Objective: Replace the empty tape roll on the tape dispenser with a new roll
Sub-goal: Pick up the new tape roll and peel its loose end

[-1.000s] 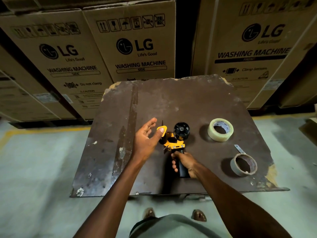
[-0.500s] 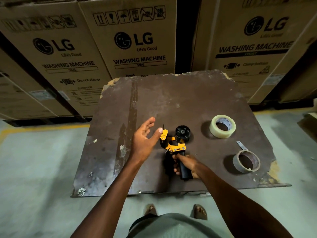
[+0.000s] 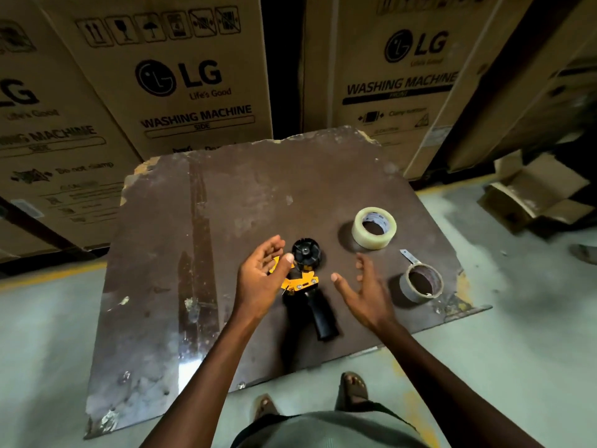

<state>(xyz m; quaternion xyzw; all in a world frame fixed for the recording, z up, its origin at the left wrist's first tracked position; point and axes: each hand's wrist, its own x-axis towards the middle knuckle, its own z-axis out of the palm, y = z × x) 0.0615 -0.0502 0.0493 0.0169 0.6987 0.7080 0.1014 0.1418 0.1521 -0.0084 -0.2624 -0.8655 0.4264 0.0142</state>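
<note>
My right hand hangs open just beside the tape dispenser, palm turned inward, fingers spread and loose, holding nothing. My left hand is on the other side of it, also open, fingers gently bent, the thumb near the black hub; whether the thumb touches the hub I cannot tell, and part of the yellow frame is hidden behind that hand. The dispenser lies on the brown board between my two hands, its black handle pointing back toward me and the bare hub at the far end, with no roll on it. Beyond my right hand, farther along the board, the new clear tape roll lies flat. Nearer the board's right edge sits the empty cardboard core, a short tab of tape sticking out from it. The board rests above a pale concrete floor, and my sandalled feet show below its near edge. Behind the board stand large cardboard boxes printed with LG and washing machine. A smaller opened carton lies on the floor to the right.
</note>
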